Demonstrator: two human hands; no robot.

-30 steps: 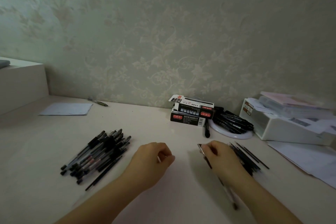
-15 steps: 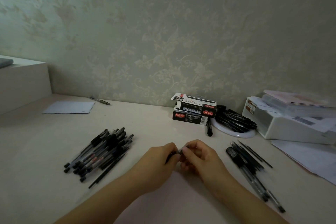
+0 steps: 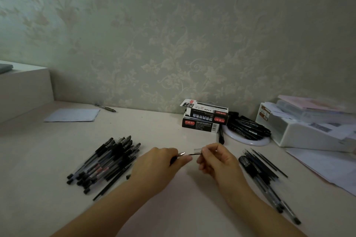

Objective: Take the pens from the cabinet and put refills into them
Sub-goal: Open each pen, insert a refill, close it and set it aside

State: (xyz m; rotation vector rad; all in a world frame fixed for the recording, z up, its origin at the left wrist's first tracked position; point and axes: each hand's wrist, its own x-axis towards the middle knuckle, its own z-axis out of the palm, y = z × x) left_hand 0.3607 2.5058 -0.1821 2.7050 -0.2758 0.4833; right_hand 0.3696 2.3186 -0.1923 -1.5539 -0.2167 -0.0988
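Head view, our inventory of the worktop (image 3: 167, 127). Edges: the rear edge meets a papered wall; a raised white ledge (image 3: 25, 90) bounds the left rear corner; the right edge is crowded by a white tray (image 3: 308, 132) of papers and loose sheets (image 3: 325, 167). We find bare surface along the near edge between our forearms, and in the middle toward the rear edge.

Counts: two black refill boxes (image 3: 205, 119), stacked at the rear edge; one round white dish (image 3: 248, 141) heaped with dark pens, too many to count; one pile of capped pens (image 3: 105, 161) on the left side, count uncertain; one looser pile of pens and refills (image 3: 264, 171) on the right side; one lone pen (image 3: 105, 107) and one paper sheet (image 3: 72, 115) near the left rear corner.

Task item: our left hand (image 3: 158, 167) grips a pen barrel (image 3: 178, 157), metal tip pointing right. Our right hand (image 3: 217, 161) pinches a thin refill (image 3: 195, 153), its point just beside that tip; touching or apart, we cannot tell.
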